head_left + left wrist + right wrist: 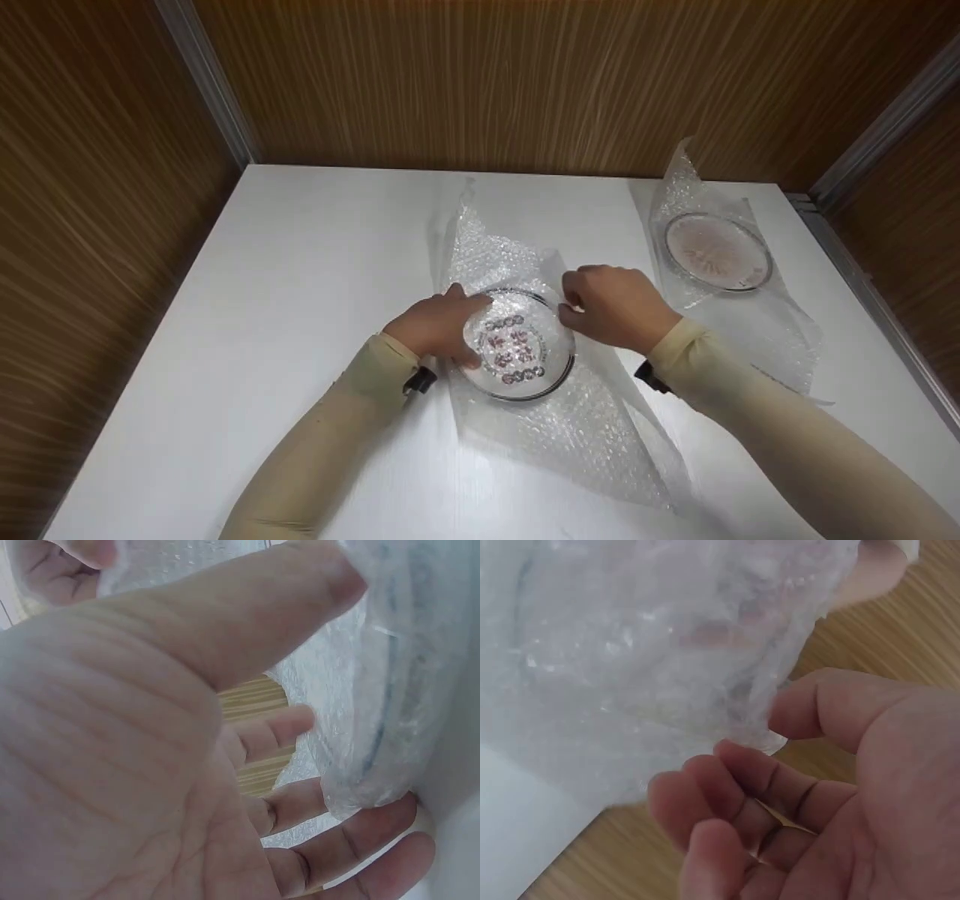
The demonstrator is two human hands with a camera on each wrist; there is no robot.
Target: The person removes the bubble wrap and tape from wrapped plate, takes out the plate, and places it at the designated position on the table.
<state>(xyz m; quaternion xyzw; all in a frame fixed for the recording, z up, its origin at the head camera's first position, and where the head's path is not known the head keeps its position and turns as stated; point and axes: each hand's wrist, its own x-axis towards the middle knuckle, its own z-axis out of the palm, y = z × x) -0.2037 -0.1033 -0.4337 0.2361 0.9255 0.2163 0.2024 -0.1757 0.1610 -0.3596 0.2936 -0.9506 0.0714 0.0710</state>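
Note:
A round plate (514, 344) with a dark rim and red and dark markings lies in clear bubble wrap (562, 431) at the middle of the table. My left hand (440, 326) rests on its left side, thumb and fingers spread apart along the wrapped edge. In the left wrist view, the fingertips (390, 821) touch the wrap. Above the plate's right edge, my right hand (619, 306) has curled fingers. Seen from the right wrist, thumb and index finger pinch an edge of the bubble wrap (652, 690).
Another round plate (716, 251), with a reddish pattern, lies on or in bubble wrap (757, 330) at the table's right. The white table (322, 247) meets brown wood-grain panels (450, 82) at the back and sides.

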